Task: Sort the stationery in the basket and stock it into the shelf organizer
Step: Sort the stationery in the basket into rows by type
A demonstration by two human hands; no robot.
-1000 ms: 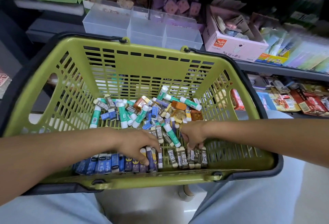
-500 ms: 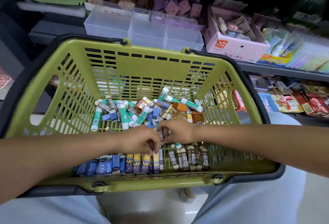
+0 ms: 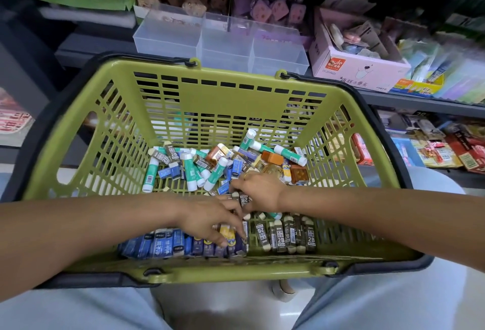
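Sorting inside the green basket [image 3: 86,151], clear organizer [image 3: 220,43] at upper centre not stocked yet.

Since a second ago the right hand [image 3: 258,193] moved up from the 2B row [image 3: 286,236] at lower centre into the loose pile [image 3: 225,161] and pinches a 2B eraser [image 3: 244,199]; sorting goes on. The left hand [image 3: 210,220] presses with curled fingers on the blue row [image 3: 162,247] at lower left; whether it grips one I cannot tell.

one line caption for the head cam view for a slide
Both hands, left and right, sort erasers inside a green basket below an empty clear organizer.
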